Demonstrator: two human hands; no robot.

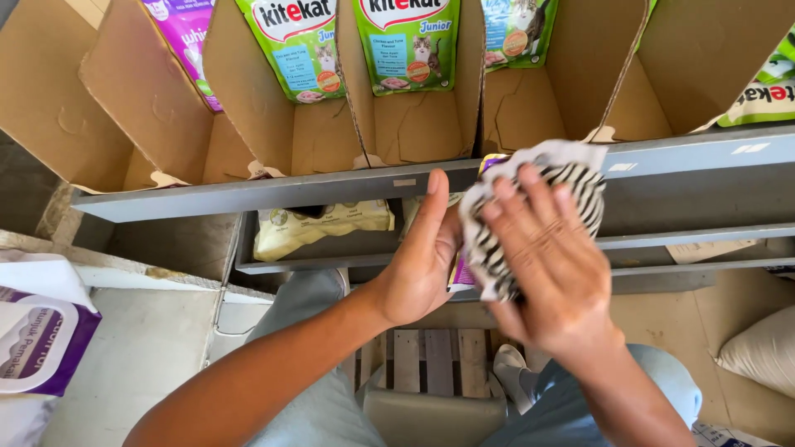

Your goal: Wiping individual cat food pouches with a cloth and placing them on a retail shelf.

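Evidently both hands were busy at the front edge of the grey shelf [273, 192]. The right hand [553, 263] lay flat over a black-and-white striped cloth [571, 178], fingers spread and pressing it against a purple-edged pouch [461, 271] rather than closing round it. The left hand [422, 258] stood edge-on just beside, thumb up, its open grip bracing the pouch from the other side; how firmly it held was hidden by the cloth. Above, open cardboard display boxes [248, 99] leaned on the shelf with green pet-food pouches [407, 41] standing inside. A pale bag [319, 225] lay on the lower shelf, near its front edge.

The pouch looked pinched between palm and cloth only, so it could slip downward if the right hand rubbed hard. The cloth's loose upper corner sat close to a torn box flap, and a wide wipe might snag it and tip that box forward off the shelf edge.
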